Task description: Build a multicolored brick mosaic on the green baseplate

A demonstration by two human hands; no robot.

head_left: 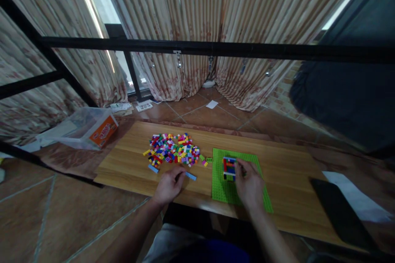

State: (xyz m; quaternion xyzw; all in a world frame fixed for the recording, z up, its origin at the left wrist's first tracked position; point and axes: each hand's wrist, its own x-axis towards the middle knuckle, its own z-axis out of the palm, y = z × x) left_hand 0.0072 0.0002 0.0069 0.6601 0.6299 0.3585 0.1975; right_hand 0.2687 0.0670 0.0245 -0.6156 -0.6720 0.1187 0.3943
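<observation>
My left hand (170, 185) is closed in a pinch on one end of a long light-blue brick (190, 176), just above the wooden board. Over the green baseplate (220, 191), my right hand (249, 183) has its fingers bent at the right side of a small built structure (228, 169) of red, blue, white and yellow bricks. Whether those fingers hold a brick is hidden. A large heap of mixed small bricks (173, 148) lies beyond my left hand. Another light-blue brick (153, 168) rests at the heap's near left, and a yellow-green brick (209, 160) sits by the baseplate's left edge.
A clear plastic box (80, 129) with an orange label stands left of the wooden board (123, 164). On the right lie a dark flat object (341, 209) and a white sheet (358, 197). A black metal bar (197, 46) crosses beyond the board, before curtains (191, 8).
</observation>
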